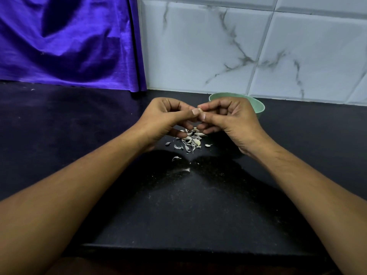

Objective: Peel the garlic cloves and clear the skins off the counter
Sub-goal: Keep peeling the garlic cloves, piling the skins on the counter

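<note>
Both hands meet above the black counter [178,205]. My left hand [168,118] and my right hand [228,118] pinch one small garlic clove [200,110] between thumbs and fingertips; only a pale sliver of it shows. Directly below lies a loose heap of garlic skins [190,140], white and papery, with a few garlic cloves [198,134] mixed in. One stray skin [175,158] lies nearer to me.
A pale green bowl [258,108] stands behind my right hand, its inside hidden. A purple cloth [69,42] hangs at the back left over the counter. White marbled wall tiles [238,46] close the back. The counter's front edge [188,247] runs below my forearms.
</note>
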Tool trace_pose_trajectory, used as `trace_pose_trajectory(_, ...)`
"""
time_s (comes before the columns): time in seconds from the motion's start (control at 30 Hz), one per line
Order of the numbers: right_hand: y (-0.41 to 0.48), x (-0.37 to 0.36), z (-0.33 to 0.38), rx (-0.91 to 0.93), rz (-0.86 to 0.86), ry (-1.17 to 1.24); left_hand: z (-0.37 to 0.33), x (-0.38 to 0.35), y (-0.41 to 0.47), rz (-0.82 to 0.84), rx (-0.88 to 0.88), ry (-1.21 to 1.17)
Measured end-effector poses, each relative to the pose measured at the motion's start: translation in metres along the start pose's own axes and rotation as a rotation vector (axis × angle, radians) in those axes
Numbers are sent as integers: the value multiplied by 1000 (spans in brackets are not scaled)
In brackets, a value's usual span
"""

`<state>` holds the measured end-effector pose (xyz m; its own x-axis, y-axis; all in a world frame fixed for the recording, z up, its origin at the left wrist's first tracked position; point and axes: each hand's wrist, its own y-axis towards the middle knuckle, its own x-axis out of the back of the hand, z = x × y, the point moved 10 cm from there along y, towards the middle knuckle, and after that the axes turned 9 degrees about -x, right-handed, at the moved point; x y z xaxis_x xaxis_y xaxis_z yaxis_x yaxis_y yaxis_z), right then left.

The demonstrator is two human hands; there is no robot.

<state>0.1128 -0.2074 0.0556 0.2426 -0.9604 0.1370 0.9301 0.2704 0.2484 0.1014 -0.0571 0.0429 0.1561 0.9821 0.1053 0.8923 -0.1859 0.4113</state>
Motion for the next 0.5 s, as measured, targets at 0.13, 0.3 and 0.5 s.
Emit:
trace_pose_trajectory(0.13, 0, -2, 0, 18, 4, -41, 3, 2, 1, -30, 16, 0)
trace_pose_trajectory(0.3, -1, 1, 1, 7, 1, -10, 4, 0, 0, -2, 43, -43)
trace_pose_trajectory(0.5, -1, -1, 1, 22, 15, -53, 5, 0, -1, -6, 70, -45)
